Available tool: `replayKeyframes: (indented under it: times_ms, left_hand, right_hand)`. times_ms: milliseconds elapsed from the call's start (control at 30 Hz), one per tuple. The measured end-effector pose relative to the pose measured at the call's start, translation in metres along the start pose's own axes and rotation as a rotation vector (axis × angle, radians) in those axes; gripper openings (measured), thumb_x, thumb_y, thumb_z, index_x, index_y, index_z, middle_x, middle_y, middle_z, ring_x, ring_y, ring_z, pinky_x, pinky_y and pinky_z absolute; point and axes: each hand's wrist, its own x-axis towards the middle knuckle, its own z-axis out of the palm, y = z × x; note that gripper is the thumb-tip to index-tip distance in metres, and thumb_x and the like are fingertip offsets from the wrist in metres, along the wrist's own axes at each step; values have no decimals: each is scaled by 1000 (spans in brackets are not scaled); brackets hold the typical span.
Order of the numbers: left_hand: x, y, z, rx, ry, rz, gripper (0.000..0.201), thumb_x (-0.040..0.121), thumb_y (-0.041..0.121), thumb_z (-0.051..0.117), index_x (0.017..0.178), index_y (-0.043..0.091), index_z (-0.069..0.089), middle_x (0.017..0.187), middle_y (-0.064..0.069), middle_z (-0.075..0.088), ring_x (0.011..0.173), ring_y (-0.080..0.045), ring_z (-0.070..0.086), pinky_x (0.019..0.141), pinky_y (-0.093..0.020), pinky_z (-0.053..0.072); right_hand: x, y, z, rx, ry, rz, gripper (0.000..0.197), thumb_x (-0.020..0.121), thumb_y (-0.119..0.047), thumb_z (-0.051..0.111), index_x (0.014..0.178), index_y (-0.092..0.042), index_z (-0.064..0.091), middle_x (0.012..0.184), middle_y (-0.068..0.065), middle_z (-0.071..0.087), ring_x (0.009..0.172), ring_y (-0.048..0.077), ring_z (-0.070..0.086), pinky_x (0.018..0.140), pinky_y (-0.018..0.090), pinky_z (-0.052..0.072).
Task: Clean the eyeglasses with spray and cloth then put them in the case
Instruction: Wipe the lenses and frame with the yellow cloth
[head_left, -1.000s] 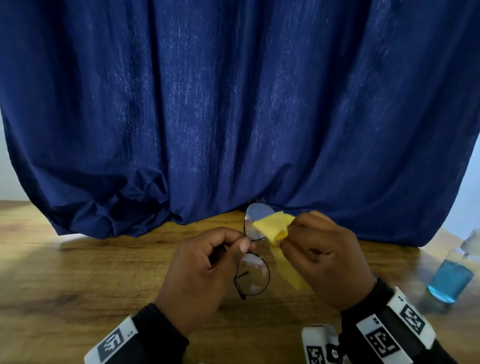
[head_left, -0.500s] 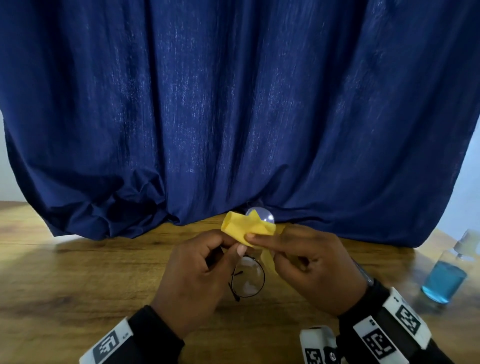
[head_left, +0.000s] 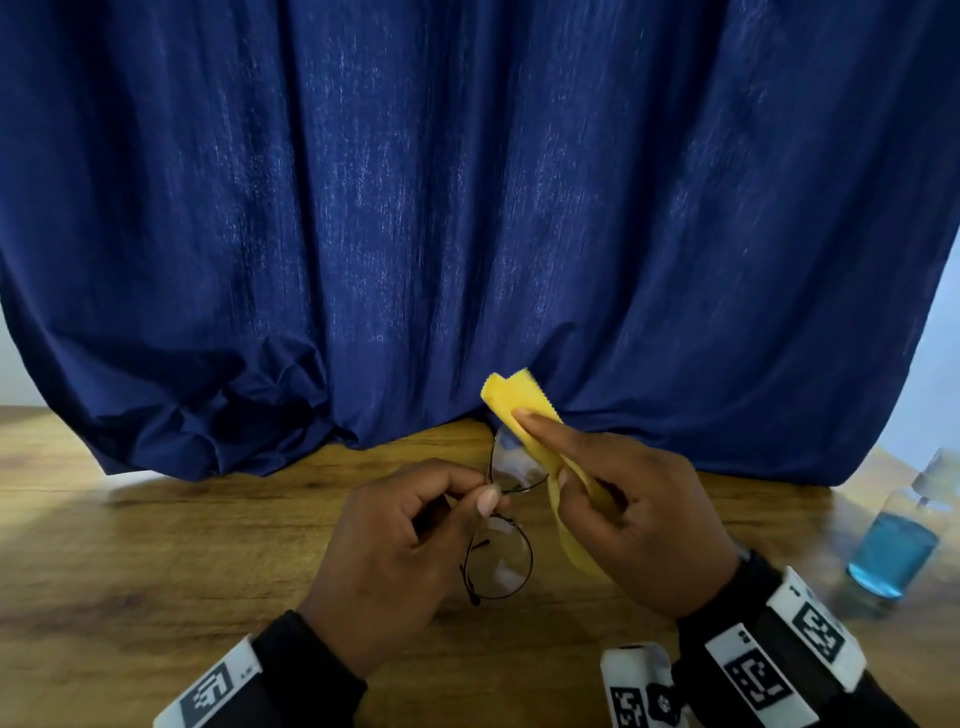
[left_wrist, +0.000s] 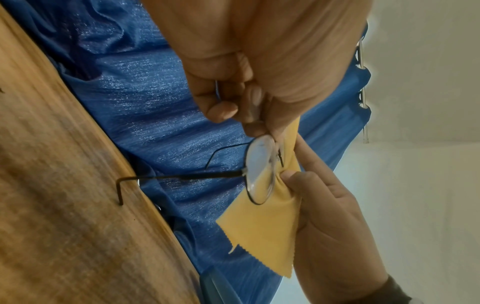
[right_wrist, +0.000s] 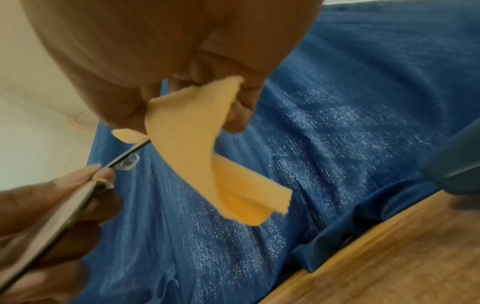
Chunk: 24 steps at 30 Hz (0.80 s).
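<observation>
Left hand (head_left: 384, 561) fingers pinching eyeglasses (head_left: 501, 564) at the bridge; right hand (head_left: 631, 519) fingers clamped on yellow cloth (head_left: 524, 415) against the far lens, above the counter (head_left: 156, 545).

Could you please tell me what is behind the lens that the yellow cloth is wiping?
Behind the far lens, the yellow cloth backs the glass, pinched by the right hand. Its fingers behind the cloth are partly hidden.

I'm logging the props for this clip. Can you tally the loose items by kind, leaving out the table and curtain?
Eyeglasses: 1
Yellow cloth: 1
Spray bottle of blue liquid: 1
Total: 3. No case shows in any view.
</observation>
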Motion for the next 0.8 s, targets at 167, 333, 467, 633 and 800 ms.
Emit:
replayKeyframes:
  times_ms: [167,333,467,633,800]
  left_hand:
    - [0,-2,-2,-11,15,-17,11,88,33,65,88,31,76,73,13,73,62,-7,63,54,-17,48]
    - [1,-2,-2,-47,20,-29,12,89,32,66,88,29,78,86,15,79,77,-17,72,67,-30,57]
    - [1,-4,-2,-28,20,-31,11,86,34,66,87,32,76,76,19,73,68,-2,65,57,-11,46]
    - [3,-5,-5,-44,17,-19,14,87,35,66,92,31,78,90,14,78,86,-13,72,71,-24,57]
    - [2,-4,-5,17,-3,26,15,87,37,63,92,33,76,85,11,73,76,-11,66,63,-16,50]
  right_hand:
    - [-2,-1,1,46,-69,-87,48,87,-17,54,129,-38,64,67,-16,46,61,3,45,60,12,37]
    - [1,2,0,-19,-33,-6,55,88,-20,51,140,-39,53,65,-27,38,61,-1,42,59,13,38]
    - [-1,-1,1,0,-95,-64,49,88,-21,53,131,-42,61,67,-21,43,62,0,45,61,9,36]
    - [1,0,-1,-71,-43,19,55,89,-22,51,141,-42,50,64,-20,42,60,3,45,55,13,38]
    - [-2,-4,3,9,-70,-56,50,88,-18,55,130,-43,61,67,-14,49,61,0,44,60,9,34]
